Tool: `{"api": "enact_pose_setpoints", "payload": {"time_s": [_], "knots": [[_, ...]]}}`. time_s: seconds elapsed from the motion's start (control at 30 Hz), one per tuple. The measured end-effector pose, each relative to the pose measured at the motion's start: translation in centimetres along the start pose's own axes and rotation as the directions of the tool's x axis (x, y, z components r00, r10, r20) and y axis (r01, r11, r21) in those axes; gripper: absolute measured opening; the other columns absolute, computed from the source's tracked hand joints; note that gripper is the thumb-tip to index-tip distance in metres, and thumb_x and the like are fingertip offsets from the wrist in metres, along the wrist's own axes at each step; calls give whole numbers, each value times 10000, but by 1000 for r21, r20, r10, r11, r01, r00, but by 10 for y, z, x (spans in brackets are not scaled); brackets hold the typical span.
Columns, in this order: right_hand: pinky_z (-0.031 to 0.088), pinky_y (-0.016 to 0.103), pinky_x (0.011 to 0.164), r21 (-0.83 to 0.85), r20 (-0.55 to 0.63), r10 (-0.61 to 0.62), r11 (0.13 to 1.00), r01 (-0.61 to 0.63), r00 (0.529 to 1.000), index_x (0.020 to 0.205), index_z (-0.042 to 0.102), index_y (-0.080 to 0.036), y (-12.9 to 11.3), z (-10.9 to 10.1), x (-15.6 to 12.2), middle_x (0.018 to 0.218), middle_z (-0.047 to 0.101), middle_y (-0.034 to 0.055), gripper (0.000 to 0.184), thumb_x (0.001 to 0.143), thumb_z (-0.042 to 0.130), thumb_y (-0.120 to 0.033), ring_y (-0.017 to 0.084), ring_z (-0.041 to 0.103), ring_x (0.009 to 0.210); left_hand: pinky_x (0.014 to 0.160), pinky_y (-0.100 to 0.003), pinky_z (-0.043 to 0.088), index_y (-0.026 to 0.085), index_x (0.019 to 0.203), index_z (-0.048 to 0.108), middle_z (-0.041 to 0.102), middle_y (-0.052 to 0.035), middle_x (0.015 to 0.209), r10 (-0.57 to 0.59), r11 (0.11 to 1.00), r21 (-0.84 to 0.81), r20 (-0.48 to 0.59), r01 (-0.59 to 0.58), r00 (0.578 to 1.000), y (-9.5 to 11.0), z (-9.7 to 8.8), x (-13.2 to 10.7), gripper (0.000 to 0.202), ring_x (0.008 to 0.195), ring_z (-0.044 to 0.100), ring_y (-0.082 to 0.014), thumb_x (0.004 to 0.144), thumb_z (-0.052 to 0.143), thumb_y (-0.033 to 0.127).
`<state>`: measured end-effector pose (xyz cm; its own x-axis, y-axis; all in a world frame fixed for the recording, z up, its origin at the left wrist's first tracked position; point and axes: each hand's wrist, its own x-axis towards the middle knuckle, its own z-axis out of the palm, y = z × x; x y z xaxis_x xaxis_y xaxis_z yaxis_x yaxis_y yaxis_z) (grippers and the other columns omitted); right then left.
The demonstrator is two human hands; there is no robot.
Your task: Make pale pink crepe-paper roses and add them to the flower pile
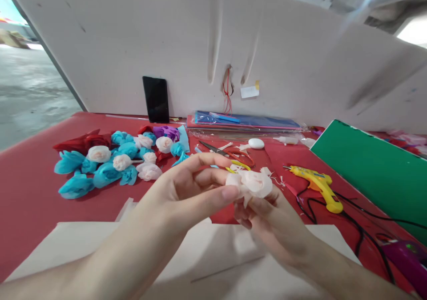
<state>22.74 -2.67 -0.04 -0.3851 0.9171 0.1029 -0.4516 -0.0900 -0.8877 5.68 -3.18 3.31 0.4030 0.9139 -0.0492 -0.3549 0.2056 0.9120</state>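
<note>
Between my two hands, above the table, is a pale pink paper flower (258, 183). My left hand (196, 189) pinches its left edge between thumb and fingers. From below and the right, my right hand (267, 215) grips the flower's base, and part of its fingers is hidden behind the petals. Just behind the flower lie scissors (245, 157) with red handles and a yellow-handled tool (240, 164), partly covered. A white paper sheet (160, 269) with a thin dark stick (227, 270) on it lies beneath my hands.
Blue, white, red and purple paper flowers (108, 173) are heaped at the left. A yellow glue gun (318, 184) with black cables lies right, beside a tilted green board (373, 175). A phone (156, 100) leans on the back panel, near plastic-wrapped sheets (260, 121).
</note>
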Motion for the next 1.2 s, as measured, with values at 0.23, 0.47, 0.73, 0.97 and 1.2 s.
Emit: {"api": "enact_pose_setpoints", "payload": {"time_s": [0.23, 0.47, 0.73, 0.97, 1.2], "knots": [[378, 222, 516, -276, 47, -191, 941, 196, 980, 743, 774, -289, 0, -8, 0, 723, 688, -4, 137, 834, 691, -349, 87, 434, 546, 732, -132, 545, 324, 939, 675, 733, 66, 844, 5, 1000, -1, 26, -5, 1000, -1, 0, 0, 138, 884, 688, -130, 824, 720, 262], [517, 293, 648, -547, 64, -416, 746, 380, 907, 746, 779, -295, -9, -8, 1, 701, 712, 7, 109, 815, 709, -341, 150, 595, 648, 772, -142, 536, 351, 995, 682, 723, 66, 958, -43, 999, -6, 2, 43, 999, -8, -3, -3, 207, 922, 659, -121, 821, 720, 246], [506, 277, 598, -667, 244, -570, 489, 563, 785, 743, 761, -248, -16, -15, 4, 707, 708, 13, 179, 875, 642, -269, 132, 591, 618, 799, -213, 510, 334, 930, 693, 692, 52, 968, -51, 998, 37, 42, 50, 998, -8, -4, -7, 109, 974, 620, -162, 833, 678, 286], [507, 311, 643, -665, 487, -585, 233, 709, 649, 947, 736, -232, -24, -24, 4, 823, 742, 40, 161, 903, 590, -181, 148, 616, 707, 854, -272, 474, 321, 806, 716, 681, 42, 893, -66, 997, 42, 43, 65, 997, -9, -4, -7, 165, 969, 578, -200, 842, 606, 440], [502, 316, 656, -663, 507, -567, 224, 714, 649, 986, 725, -210, -22, -25, 3, 856, 737, 52, 170, 912, 578, -170, 148, 607, 730, 768, -208, 491, 321, 826, 725, 694, 53, 852, -87, 994, 67, -25, 89, 996, -10, -2, -8, 137, 904, 604, -183, 773, 703, 446]]}}
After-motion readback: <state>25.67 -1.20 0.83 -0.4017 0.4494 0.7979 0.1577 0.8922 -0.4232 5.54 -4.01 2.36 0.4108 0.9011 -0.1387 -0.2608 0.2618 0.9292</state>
